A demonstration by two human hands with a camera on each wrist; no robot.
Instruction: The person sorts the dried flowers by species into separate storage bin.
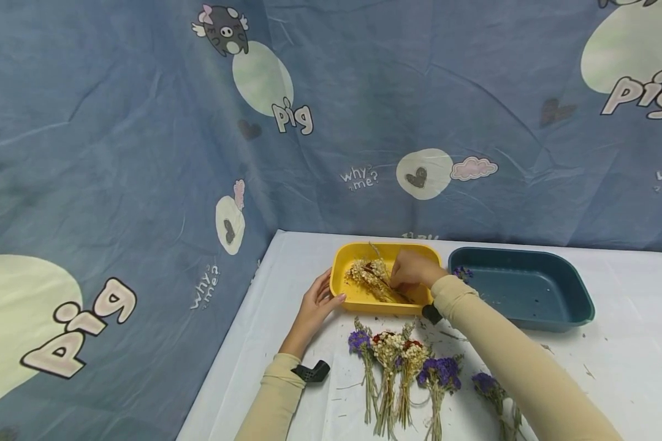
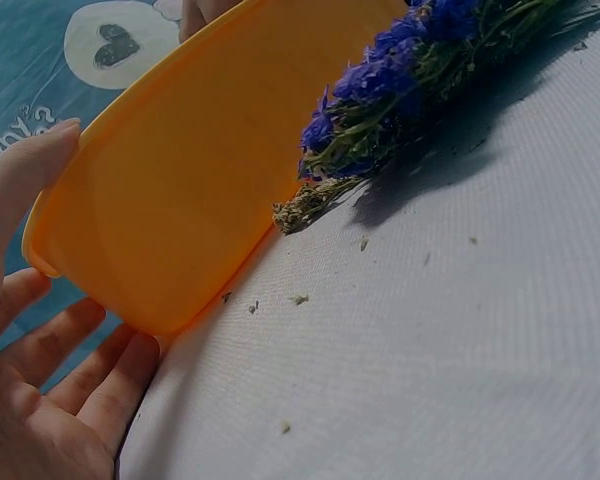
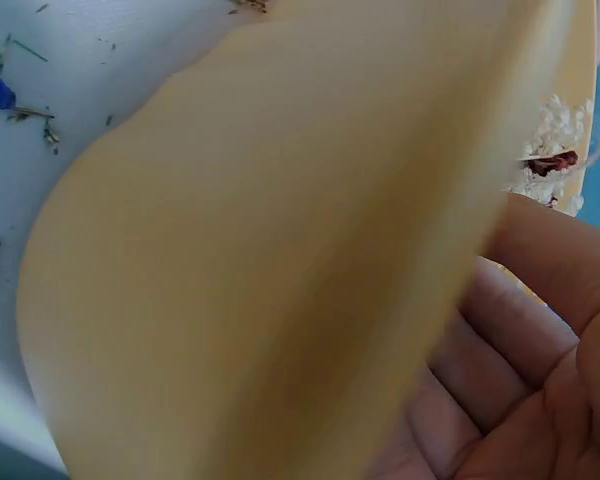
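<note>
In the head view, my left hand [image 1: 315, 301] steadies the left end of a yellow tub [image 1: 380, 310]. The left wrist view has the thumb [image 2: 55, 150] on the rim and the other fingers [image 2: 120, 385] loosely extended by the lower corner. My right hand [image 1: 415, 269] reaches down inside the tub, beside a dried flower bunch [image 1: 368, 274] with cream blossoms and straw-coloured stems. In the right wrist view its fingers [image 3: 510, 320] bend behind the tub wall [image 3: 230, 230], which hides the fingertips; whether they grip the bunch I cannot tell.
Several tied bunches lie in front of the tub: purple ones [image 1: 441, 375] and cream-and-red ones [image 1: 387, 350]. Another purple bunch [image 1: 488, 386] lies beside my right forearm. A dark teal tub [image 1: 529, 285] stands right, with a purple sprig [image 1: 463, 273] at its left end. Plant crumbs dot the white tablecloth [image 1: 634, 343].
</note>
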